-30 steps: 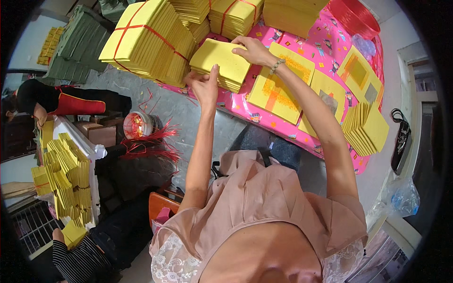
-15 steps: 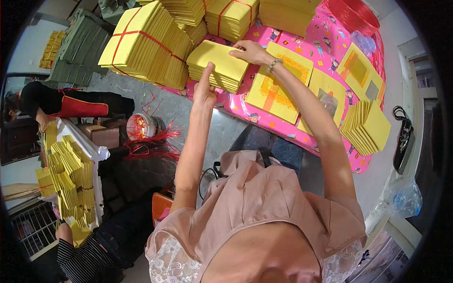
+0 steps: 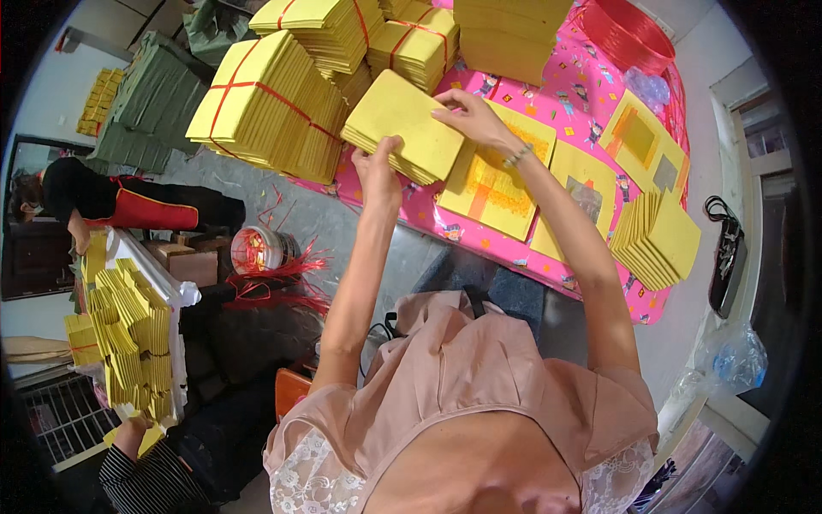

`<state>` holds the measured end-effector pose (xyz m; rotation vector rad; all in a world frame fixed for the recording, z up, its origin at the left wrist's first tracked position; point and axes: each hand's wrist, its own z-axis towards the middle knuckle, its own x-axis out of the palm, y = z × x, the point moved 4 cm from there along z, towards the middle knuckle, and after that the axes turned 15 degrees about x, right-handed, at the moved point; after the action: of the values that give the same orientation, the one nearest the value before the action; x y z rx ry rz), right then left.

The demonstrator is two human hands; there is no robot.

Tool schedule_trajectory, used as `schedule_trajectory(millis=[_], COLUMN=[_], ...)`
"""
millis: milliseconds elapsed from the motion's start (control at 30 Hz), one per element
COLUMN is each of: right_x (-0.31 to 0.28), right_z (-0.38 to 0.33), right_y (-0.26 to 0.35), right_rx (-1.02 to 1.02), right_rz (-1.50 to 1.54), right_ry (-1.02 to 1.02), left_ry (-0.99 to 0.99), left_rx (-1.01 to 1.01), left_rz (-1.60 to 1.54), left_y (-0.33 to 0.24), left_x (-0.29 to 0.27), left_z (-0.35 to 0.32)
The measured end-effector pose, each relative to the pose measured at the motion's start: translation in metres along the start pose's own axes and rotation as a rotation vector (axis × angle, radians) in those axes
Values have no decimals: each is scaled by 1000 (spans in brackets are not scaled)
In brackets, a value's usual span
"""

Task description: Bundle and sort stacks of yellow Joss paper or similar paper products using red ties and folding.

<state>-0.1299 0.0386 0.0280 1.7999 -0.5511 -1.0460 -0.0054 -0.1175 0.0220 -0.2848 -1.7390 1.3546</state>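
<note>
A stack of yellow paper packets (image 3: 402, 120) lies tilted near the edge of the table with the pink printed cloth (image 3: 424, 219). My left hand (image 3: 377, 174) grips its near edge, thumb on top and fingers hidden beneath. At its right end my right hand (image 3: 477, 122) pinches the edge between thumb and fingers. Left of it stands a tall yellow bundle (image 3: 274, 101) tied crosswise with red string. Under my right forearm lies a yellow sheet with an orange pattern (image 3: 497, 176), and beside that another sheet with a grey patch (image 3: 582, 199).
Fanned yellow packets (image 3: 655, 238) sit at the table's right end. A red string coil (image 3: 629, 41) stands behind. At left are a bucket of scraps (image 3: 260, 249), loose red string (image 3: 282, 287), a second table's yellow stacks (image 3: 128, 325), and two people (image 3: 141, 199).
The stack's upper surface has tilted up toward me. My left thumb now presses its near edge, and my right fingers have closed on its right end. The view has shifted slightly.
</note>
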Motion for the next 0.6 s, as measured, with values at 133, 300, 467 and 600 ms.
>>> schedule_trajectory(millis=[133, 300, 467, 600], right_x=[-48, -101, -134, -118], right_z=[-55, -124, -183, -202], right_y=[3, -18, 9, 65], right_rx=[-17, 3, -54, -303], right_rz=[265, 287, -38, -502], right_ry=[8, -77, -370, -508], left_ry=[252, 560, 742, 797], left_rx=[231, 497, 491, 588], left_rz=[190, 233, 356, 431], left_y=[-28, -12, 20, 24], left_x=[46, 84, 92, 94], left_z=[-39, -75, -102, -107])
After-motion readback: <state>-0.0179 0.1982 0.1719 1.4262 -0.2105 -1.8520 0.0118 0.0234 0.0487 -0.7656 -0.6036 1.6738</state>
